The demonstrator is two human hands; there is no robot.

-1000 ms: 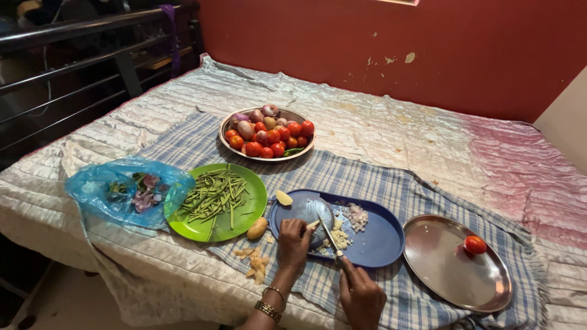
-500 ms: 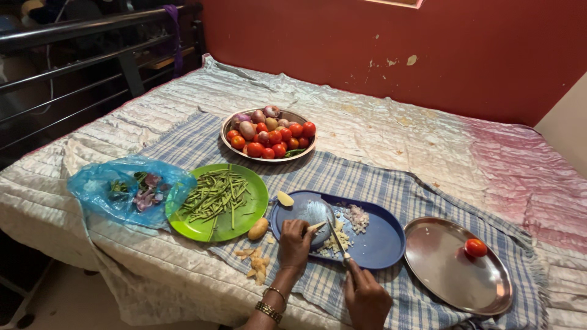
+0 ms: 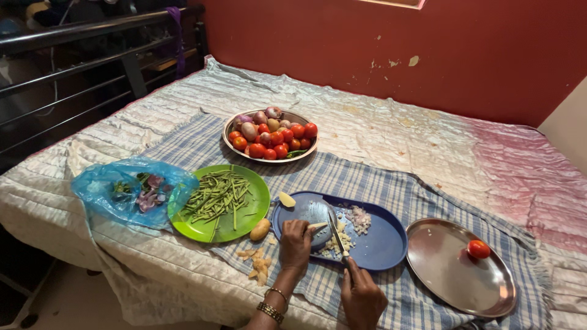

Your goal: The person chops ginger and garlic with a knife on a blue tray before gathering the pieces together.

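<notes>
Pale potato piece [image 3: 317,226] on blue tray [image 3: 379,247], knife [image 3: 337,235] blade upright on it, chopped bits beside

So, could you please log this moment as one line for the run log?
left hand: steadies potato piece | right hand: grips knife | blade over potato bits | on blue tray

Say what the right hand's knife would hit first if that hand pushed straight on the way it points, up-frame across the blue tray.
Probably the pale piece pinned by the left hand: the knife in the right hand points at it, over the chopped bits on the blue tray. Depth is unclear.
</notes>
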